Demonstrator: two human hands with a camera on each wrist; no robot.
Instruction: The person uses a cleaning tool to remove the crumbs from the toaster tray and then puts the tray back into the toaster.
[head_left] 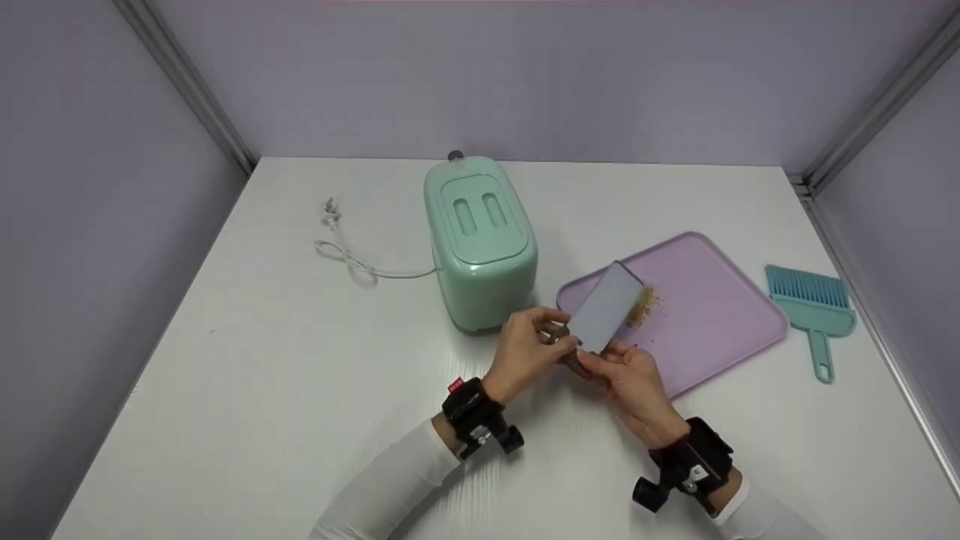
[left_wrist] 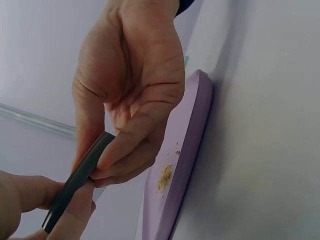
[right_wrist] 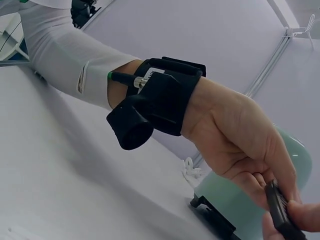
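Note:
A flat metal crumb tray [head_left: 606,306] with a dark end piece [left_wrist: 75,182] slants over the left corner of a lilac serving tray [head_left: 709,315]. My left hand [head_left: 523,349] pinches one side of that dark end between thumb and fingers. On the other side, my right hand [head_left: 637,386] grips the same end, thumb on top and fingers beneath. In the right wrist view the dark end [right_wrist: 281,212] sits between the fingertips of both hands. Yellowish crumbs [head_left: 643,305] lie on the lilac tray beside the metal sheet, which hides part of them in the head view.
A mint-green toaster [head_left: 487,292] with a lidded top stands just left of the lilac tray. Its white cord [head_left: 397,275] runs left to a plug [head_left: 331,210]. A teal hand brush [head_left: 814,311] lies near the table's right edge. Walls enclose the table's back and sides.

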